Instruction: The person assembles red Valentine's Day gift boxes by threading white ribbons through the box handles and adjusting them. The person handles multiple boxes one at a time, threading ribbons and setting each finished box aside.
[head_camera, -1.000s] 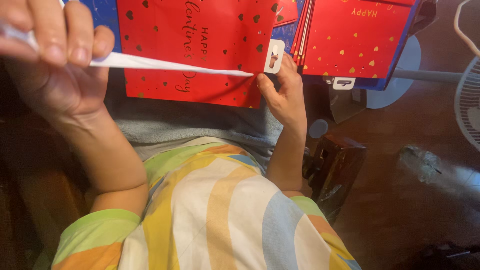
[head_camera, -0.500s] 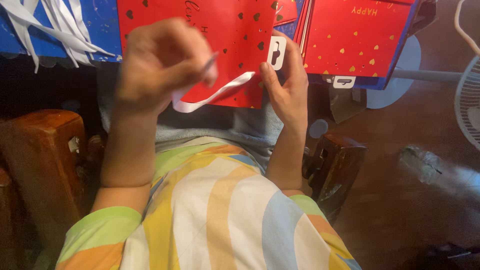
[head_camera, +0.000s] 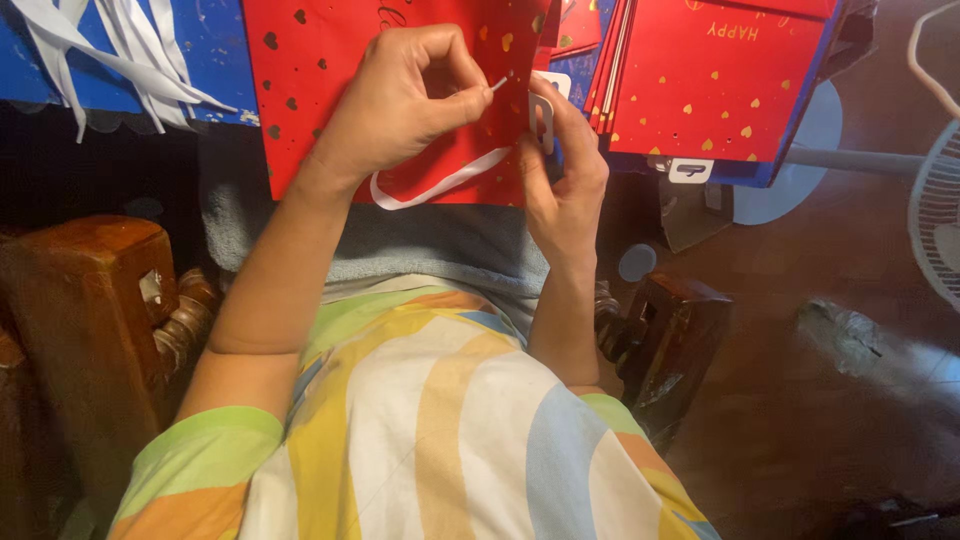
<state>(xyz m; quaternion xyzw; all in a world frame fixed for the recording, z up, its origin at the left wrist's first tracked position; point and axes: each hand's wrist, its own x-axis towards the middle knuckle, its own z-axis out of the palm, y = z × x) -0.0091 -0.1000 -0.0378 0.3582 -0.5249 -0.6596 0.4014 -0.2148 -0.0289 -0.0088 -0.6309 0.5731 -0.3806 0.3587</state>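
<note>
The person's left hand (head_camera: 400, 105) is curled in front of a red paper bag (head_camera: 330, 90) sprinkled with small gold hearts, and its thumb and forefinger are pinched shut on the end of a white ribbon (head_camera: 440, 185). The ribbon droops from that pinch in a loose loop across the lower part of the bag's face, down near its bottom edge.

The right hand (head_camera: 560, 180) comes up from below at the bag's right edge, its fingers (head_camera: 570, 125) closed around a small white hang tab (head_camera: 541, 112) with a slot cut in it; the tab sits right against the bag's side. The two hands are close together, the ribbon end pointing toward the tab, though from here it is hard to say whether the tip touches it.

The bag lies on a blue counter (head_camera: 215, 50). To the left on it rests a bunch of loose white ribbon strips (head_camera: 110, 45), fanned out and hanging over the edge. To the right stand more red bags (head_camera: 720, 80) of the same kind, packed together, one with a white tab (head_camera: 691, 170) at its lower edge.

Below, the person's striped shirt (head_camera: 420, 430) in green, yellow, white and blue fills the foreground, with carved wooden chair arms (head_camera: 80, 310) on either side. A white fan (head_camera: 940, 200) shows at the far right over a dark wooden floor (head_camera: 850, 400).
</note>
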